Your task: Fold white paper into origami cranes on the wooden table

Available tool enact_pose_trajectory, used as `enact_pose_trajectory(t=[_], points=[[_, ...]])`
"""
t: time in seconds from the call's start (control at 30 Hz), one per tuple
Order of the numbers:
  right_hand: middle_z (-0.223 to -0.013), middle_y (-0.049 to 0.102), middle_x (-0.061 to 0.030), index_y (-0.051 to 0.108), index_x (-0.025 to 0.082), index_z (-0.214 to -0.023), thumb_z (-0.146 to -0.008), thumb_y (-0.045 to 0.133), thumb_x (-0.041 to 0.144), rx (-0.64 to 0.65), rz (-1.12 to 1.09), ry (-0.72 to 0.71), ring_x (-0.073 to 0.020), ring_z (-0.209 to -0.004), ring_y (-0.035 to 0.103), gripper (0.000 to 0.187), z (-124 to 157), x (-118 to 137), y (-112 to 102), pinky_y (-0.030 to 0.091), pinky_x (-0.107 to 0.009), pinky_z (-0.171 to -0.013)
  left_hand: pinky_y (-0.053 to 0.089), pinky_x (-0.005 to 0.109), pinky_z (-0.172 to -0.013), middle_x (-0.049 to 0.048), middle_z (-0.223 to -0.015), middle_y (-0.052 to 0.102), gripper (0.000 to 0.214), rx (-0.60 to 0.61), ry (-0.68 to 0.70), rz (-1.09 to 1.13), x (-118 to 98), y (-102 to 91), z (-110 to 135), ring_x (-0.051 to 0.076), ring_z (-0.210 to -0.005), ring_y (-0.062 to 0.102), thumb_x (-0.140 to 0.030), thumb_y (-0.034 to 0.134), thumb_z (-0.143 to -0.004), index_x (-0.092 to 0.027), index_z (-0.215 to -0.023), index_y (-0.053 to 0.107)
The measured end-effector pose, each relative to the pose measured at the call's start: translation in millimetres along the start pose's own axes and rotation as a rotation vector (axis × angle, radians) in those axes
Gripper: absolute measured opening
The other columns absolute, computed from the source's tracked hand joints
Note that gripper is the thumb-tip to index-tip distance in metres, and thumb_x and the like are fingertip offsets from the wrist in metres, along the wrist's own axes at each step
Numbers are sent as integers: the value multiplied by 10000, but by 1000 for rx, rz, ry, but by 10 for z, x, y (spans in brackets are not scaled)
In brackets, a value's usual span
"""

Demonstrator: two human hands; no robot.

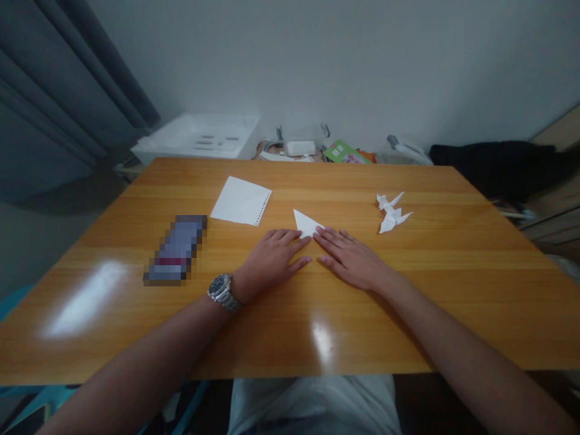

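Observation:
Both my hands lie flat on a wooden table (408, 302), fingers stretched out. My left hand (272, 260), with a metal watch at the wrist, and my right hand (348, 258) meet at their fingertips on the near corner of a small folded white paper triangle (306, 222). The triangle points away to the upper left, and part of it is hidden under my fingers.
A white sheet with a perforated edge (241, 200) lies to the left, a blurred dark flat object (176, 249) beyond it. A folded white paper figure (391, 212) sits at the right. Clutter and a white box (199, 138) stand behind the table by the wall.

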State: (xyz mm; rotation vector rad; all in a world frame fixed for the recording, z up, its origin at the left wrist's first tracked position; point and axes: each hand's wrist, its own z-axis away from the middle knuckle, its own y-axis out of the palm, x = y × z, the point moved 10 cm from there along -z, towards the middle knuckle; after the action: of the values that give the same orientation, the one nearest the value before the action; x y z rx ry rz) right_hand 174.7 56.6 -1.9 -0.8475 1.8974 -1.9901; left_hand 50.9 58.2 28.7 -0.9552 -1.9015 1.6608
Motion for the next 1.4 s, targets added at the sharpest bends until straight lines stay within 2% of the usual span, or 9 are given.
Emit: enact_pose_trajectory(t=[0.13,0.33,0.57,0.7,0.87,1.0,1.17,1.4], points=[[-1672,280,-79,291,213,-1619,-1067,244,559,2,-13,-1,-250,-1550,263,653,-5,-10,6,249,-500,-1264,384,456,-1103,124,-1420,572,535,-12,-14,12,-1,-4,-8,290,-1264,530,-529,358,-1059,-205,-1446,534],[-1672,277,-88,287,167,-1618,-1065,233,568,6,-32,22,-242,-1554,253,685,-6,-24,11,232,-487,-1272,384,446,-1109,115,-1400,584,527,-29,-51,22,17,9,-10,288,-1267,522,-525,393,-1051,-193,-1432,546],[-1669,285,-80,318,147,-1606,-1064,224,571,10,-32,41,-238,-1552,259,694,-12,-15,8,217,-474,-1278,382,419,-1090,120,-1307,626,468,-28,-1,-57,-137,-28,-32,272,-1223,545,-437,410,-1065,-149,-1406,553],[-1668,284,-68,317,170,-1608,-1061,227,576,4,-31,51,-238,-1550,263,687,-13,-20,21,232,-482,-1273,394,430,-1045,117,-1262,663,469,-22,-24,-100,-165,-25,-42,269,-1158,589,-448,392,-1071,-152,-1391,565],[-1670,269,-62,295,188,-1616,-1063,232,576,-9,-40,40,-233,-1554,247,678,-5,-19,38,223,-493,-1275,378,439,-1058,118,-1349,658,496,-32,-24,-95,-186,-27,-32,265,-1170,616,-450,380,-1079,-128,-1421,538],[-1674,261,-57,278,186,-1620,-1064,226,576,-5,-68,29,-225,-1558,232,682,2,-51,55,213,-484,-1281,371,437,-1077,118,-1369,657,496,-37,-35,-70,-157,-39,-13,260,-1154,634,-475,413,-1066,-130,-1385,574],[-1670,270,-74,276,195,-1624,-1063,253,566,-18,-99,43,-220,-1553,243,672,44,-135,31,208,-458,-1285,333,456,-1124,115,-1350,664,486,-55,-52,-61,-135,-53,-9,266,-1176,614,-487,441,-1052,-143,-1358,599],[-1671,262,-76,266,202,-1626,-1059,242,581,-6,-77,81,-239,-1555,232,682,67,-192,30,213,-484,-1279,357,461,-1101,115,-1268,669,519,-33,-49,-97,-184,-27,-34,285,-1129,578,-497,445,-1043,-122,-1377,575]])
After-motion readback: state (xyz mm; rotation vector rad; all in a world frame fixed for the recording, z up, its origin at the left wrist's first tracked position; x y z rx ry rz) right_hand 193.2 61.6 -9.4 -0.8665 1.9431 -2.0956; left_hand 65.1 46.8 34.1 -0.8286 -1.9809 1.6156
